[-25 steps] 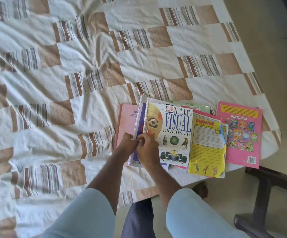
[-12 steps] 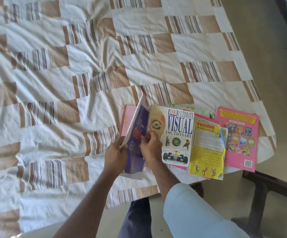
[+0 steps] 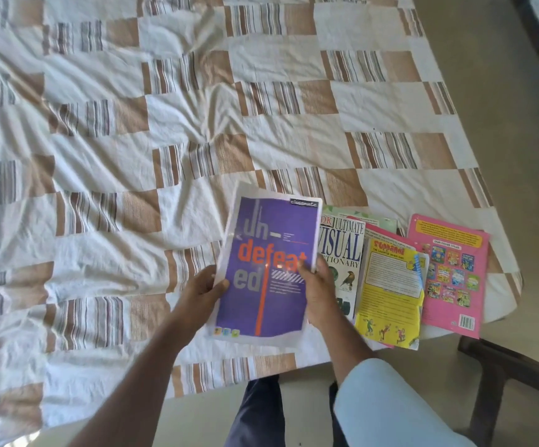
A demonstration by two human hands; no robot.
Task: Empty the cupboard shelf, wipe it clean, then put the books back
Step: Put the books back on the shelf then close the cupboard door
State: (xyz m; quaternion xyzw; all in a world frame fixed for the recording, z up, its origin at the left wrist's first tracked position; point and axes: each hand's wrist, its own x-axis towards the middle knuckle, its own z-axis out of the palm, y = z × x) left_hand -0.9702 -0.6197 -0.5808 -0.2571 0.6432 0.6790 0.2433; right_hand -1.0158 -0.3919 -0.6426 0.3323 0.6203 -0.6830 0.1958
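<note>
A purple notebook [image 3: 266,269] with orange lettering is held face up over the bed's near edge. My left hand [image 3: 202,290] grips its left edge and my right hand [image 3: 318,287] grips its right edge. To its right lie the Ultimate Visual Dictionary [image 3: 342,250], partly covered by my right hand, a yellow book [image 3: 390,291] overlapping it, and a pink book [image 3: 452,272] at the corner. A green book [image 3: 355,212] peeks out behind the dictionary. The pink book seen earlier under the notebook is hidden.
The books rest on a bed with a white, brown-striped patchwork sheet [image 3: 197,124]. A dark wooden stool [image 3: 513,375] stands on the floor at the lower right. My legs [image 3: 261,414] are at the bed's near edge.
The purple notebook was pulled out from under the dictionary, turned from edge-on to face up, and shifted left. Both hands now hold its edges.
</note>
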